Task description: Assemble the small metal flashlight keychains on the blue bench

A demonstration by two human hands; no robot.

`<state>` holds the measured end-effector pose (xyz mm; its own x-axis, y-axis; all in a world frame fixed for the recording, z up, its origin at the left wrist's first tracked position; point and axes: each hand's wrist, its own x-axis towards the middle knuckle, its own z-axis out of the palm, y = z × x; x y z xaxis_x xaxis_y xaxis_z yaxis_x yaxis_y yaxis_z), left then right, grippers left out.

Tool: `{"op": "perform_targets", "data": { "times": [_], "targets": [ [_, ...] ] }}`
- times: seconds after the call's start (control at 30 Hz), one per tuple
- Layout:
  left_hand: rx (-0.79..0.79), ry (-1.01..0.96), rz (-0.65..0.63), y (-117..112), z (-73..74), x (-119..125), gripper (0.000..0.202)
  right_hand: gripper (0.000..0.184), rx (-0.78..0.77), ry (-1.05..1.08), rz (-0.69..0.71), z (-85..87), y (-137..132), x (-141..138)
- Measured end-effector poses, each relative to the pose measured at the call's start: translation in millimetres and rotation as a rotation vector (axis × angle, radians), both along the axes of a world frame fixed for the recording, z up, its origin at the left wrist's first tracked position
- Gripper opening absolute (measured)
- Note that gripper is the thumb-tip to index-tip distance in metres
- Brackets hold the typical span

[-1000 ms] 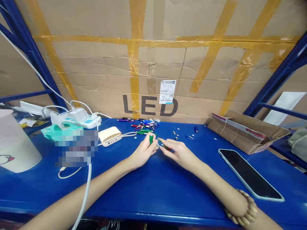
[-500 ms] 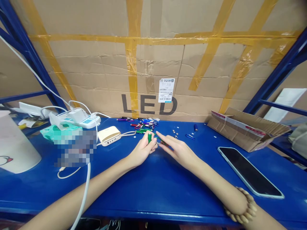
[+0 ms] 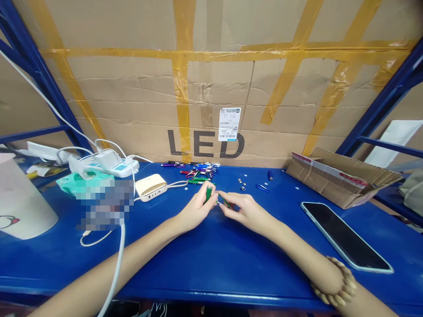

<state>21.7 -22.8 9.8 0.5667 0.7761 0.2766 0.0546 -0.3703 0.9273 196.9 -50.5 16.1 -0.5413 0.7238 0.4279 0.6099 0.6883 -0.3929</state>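
At twelve o'clock, a brown corrugated cardboard wall (image 3: 211, 88) is crossed by a lattice of amber packing tape (image 3: 181, 110) and bears black block letters (image 3: 205, 144). Near the centre, a green metal mini flashlight (image 3: 209, 193) stands out against a royal-blue steel shelf top (image 3: 211, 273); at nine o'clock sits a cream-and-gold power bank (image 3: 150, 186).

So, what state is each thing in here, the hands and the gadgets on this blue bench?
Left hand: gripping a green metal torch, held upright.
Right hand: pinching a small green clip.
Phone: lying flat, screen dark.
Cardboard box: open.
Power bank: cable attached.
Power strip: plugs inserted.
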Motion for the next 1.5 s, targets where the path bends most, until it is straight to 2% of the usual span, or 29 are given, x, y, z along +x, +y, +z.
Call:
{"op": "perform_targets", "data": {
  "times": [0.3, 0.47, 0.63, 0.8, 0.97, 1.1, 1.23, 1.5],
  "targets": [
    [0.012, -0.020, -0.017, -2, -1.9, 1, 0.022, 0.027, 0.064, 0.029, -0.039, -3.0, 2, -2],
    [0.045, -0.047, -0.023, -1, -2.3, 1, 0.022, 0.037, 0.052, 0.106, -0.057, 0.4, 1, -6],
    [-0.051, -0.170, -0.068, -3, 0.2, 5, 0.024, 0.031, 0.115, 0.117, -0.054, 0.3, 2, -2],
    [-0.137, -0.233, -0.059, -4, 4.8, 4, 0.022, 0.037, 0.225, 0.091, -0.049, -1.1, 3, 2],
    [-0.070, -0.240, -0.084, -4, 2.8, 4, 0.022, 0.038, 0.224, 0.125, -0.031, -2.1, 4, 2],
    [-0.026, -0.204, -0.025, -3, -2.0, 4, 0.025, 0.039, 0.232, 0.182, -0.033, -3.3, 5, -1],
    [0.014, -0.175, 0.046, -1, -3.9, 4, 0.025, 0.035, 0.146, 0.258, -0.060, -0.4, 3, -5],
    [0.145, -0.087, 0.038, 0, 3.5, 0, 0.020, 0.035, -0.186, 0.467, -0.106, 7.2, -1, -7]
  ]
}}
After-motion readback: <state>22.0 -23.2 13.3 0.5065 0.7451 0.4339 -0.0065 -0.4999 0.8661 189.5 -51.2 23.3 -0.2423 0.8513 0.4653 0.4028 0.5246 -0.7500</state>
